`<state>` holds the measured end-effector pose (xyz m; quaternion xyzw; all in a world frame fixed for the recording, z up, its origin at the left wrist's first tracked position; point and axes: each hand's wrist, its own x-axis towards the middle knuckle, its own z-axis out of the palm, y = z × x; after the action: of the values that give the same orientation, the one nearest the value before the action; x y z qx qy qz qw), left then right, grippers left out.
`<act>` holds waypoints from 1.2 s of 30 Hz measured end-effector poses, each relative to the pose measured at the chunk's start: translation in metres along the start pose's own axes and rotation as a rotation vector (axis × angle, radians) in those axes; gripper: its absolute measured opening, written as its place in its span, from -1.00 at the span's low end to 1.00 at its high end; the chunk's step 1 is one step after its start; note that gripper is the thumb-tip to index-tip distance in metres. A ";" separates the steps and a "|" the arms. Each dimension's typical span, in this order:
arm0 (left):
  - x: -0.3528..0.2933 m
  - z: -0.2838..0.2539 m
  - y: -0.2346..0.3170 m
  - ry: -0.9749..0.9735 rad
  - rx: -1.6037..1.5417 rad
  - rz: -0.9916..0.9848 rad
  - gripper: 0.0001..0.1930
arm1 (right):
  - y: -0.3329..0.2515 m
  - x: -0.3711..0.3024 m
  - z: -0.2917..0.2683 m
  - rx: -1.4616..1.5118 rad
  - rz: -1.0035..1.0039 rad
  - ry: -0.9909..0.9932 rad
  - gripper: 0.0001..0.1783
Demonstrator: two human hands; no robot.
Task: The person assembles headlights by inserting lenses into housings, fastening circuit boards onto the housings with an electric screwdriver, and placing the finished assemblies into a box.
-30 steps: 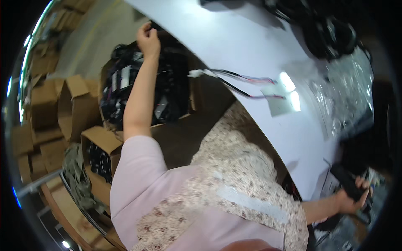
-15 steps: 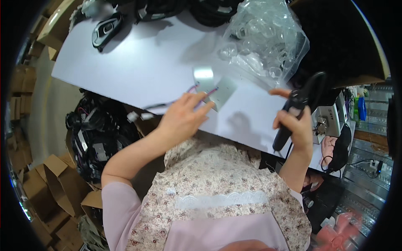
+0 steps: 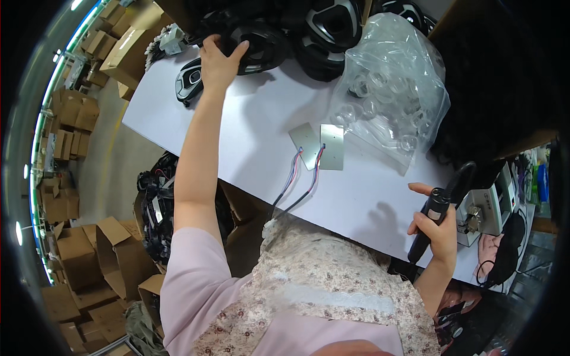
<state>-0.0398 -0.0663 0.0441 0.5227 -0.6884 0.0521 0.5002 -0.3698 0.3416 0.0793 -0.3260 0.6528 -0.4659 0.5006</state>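
My left hand (image 3: pixel 219 62) reaches across the white table (image 3: pixel 237 148) to its far side, thumb and fingers apart, at the edge of a black plastic housing (image 3: pixel 261 50). Its fingertips overlap dark parts, so firm contact cannot be made out. In my right hand (image 3: pixel 440 230), near the table's right front, is a black corded electric screwdriver (image 3: pixel 436 207), tip pointing down toward me. Between the hands lie two thin silver metal plates, one tilted (image 3: pixel 304 141) and one straighter (image 3: pixel 334 155). Each carries red, blue and dark wires (image 3: pixel 291 178) trailing over the front edge.
A clear plastic bag (image 3: pixel 398 95) of transparent round parts lies at the back right. More black and silver housings (image 3: pixel 335 26) stand at the back, a smaller one (image 3: pixel 189 82) at left. A box of black parts (image 3: pixel 157 207) and cardboard boxes (image 3: pixel 119 243) stand on the floor.
My left hand has left the metal plates and wires and moved far forward to the black housings. The view has shifted. My right hand still holds the screwdriver.
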 end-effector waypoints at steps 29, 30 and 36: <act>-0.188 0.010 0.213 -1.361 -0.762 0.543 -0.51 | 0.029 0.041 -0.036 0.177 -0.037 0.229 -0.62; -0.187 0.011 0.213 -1.270 -0.793 0.544 -0.58 | 0.028 0.048 -0.038 0.166 -0.044 0.248 -0.62; -0.167 0.062 0.215 -0.938 -0.497 0.492 -0.79 | 0.022 0.088 -0.043 0.080 0.000 0.257 -0.59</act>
<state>-0.2532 0.1047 -0.0136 0.1817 -0.9289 -0.2333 0.2230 -0.4348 0.2827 0.0311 -0.2436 0.6922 -0.5296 0.4255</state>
